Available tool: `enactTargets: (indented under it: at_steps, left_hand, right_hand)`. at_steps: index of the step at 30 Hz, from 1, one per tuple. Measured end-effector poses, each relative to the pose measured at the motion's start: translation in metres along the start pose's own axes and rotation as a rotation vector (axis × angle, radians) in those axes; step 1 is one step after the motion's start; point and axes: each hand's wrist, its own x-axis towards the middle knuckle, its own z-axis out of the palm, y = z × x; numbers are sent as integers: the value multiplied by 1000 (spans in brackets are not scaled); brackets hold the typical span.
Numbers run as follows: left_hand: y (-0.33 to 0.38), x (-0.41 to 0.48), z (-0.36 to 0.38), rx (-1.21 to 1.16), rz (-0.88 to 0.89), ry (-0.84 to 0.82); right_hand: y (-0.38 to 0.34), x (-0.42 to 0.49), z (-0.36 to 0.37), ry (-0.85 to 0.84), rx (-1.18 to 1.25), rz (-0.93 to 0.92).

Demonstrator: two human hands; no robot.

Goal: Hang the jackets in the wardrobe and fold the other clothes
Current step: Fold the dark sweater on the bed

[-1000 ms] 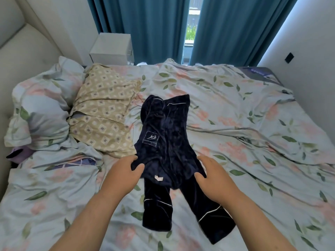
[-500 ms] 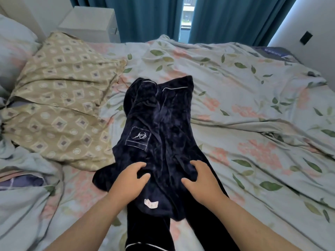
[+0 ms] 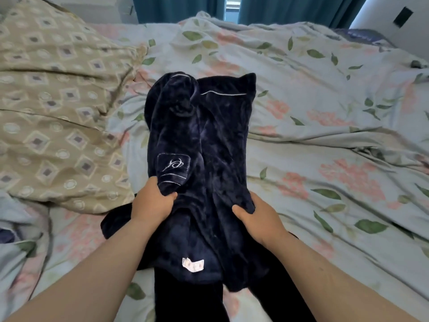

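Note:
A dark navy velvet pyjama top (image 3: 204,140) with white piping and an embroidered chest pocket lies crumpled lengthwise on the floral bed cover (image 3: 313,147). A small white label shows near its near end. My left hand (image 3: 152,202) grips the fabric just below the pocket, thumb on top. My right hand (image 3: 253,216) grips the garment's right edge. Matching navy trousers (image 3: 185,298) lie under the top at the bottom of the view, partly hidden by it.
A beige patterned pillow (image 3: 53,117) lies to the left of the garment. Teal curtains (image 3: 176,8) hang beyond the bed. A white wall with a dark socket (image 3: 402,16) stands at the far right.
The view has come closer to the bed. Both hands moved up the navy top and went from resting on it to gripping it, left below the pocket, right at the edge.

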Motion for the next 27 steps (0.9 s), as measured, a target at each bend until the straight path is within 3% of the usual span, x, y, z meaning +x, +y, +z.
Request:
enactTargets:
  at_steps: [4,9,13,16,19,21,25,27]
  left_hand:
    - [-13,-44,-10,-85,36,-51]
    - [-43,-123,-27,-174,-85,-242]
    - [-68,-172,-49,-87,-122,-546]
    - [-69,-168,-71,37,-171,-908]
    - [-50,-135,-90,126,-297,-1099]
    - [-25,-102,-95,56,-271,-952]
    - [10,-15,-70,-472,-207,-373]
    - [25,20,-57,-675,-225,-319]
  right_hand:
    - [0,-53,1,-106,60,40]
    - [16,-121,-5,-226,-27,121]
    - [39,-162,-10,-394,-133,295]
    - [36,-167,-25,-602,-160,419]
    - [26,-148,-43,-584,-187,467]
    - [14,-120,-51,-448,-165,385]
    - [-22,-41,-43,-97,180,230]
    - [-38,-2,-35,52,431,208]
